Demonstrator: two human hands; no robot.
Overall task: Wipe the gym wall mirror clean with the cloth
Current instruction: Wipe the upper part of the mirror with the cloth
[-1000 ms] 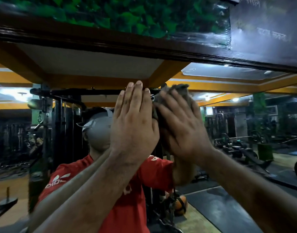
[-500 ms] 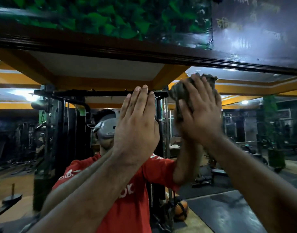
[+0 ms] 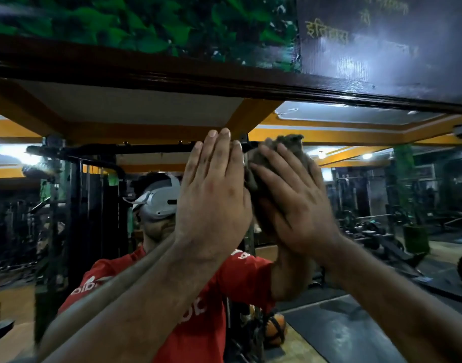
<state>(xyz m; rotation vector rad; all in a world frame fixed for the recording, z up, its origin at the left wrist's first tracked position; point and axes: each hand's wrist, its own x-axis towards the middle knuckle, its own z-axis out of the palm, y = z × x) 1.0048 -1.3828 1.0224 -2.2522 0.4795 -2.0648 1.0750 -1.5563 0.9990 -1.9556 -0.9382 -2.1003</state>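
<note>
Left hand (image 3: 211, 205) lies flat against the mirror (image 3: 355, 258), fingers straight and together, grip released. Right hand (image 3: 295, 205), at its 3 o'clock, presses a crumpled grey cloth (image 3: 282, 150) to the glass with spread straight fingers; cloth protrudes at 12 o'clock beyond the fingertips, below the dark frame (image 3: 224, 77).

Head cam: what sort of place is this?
A gym, seen mostly as reflection in a large wall mirror with a dark wooden top frame. The reflection shows a black cable-machine rack, weight benches and barbells and dark rubber floor mats.
</note>
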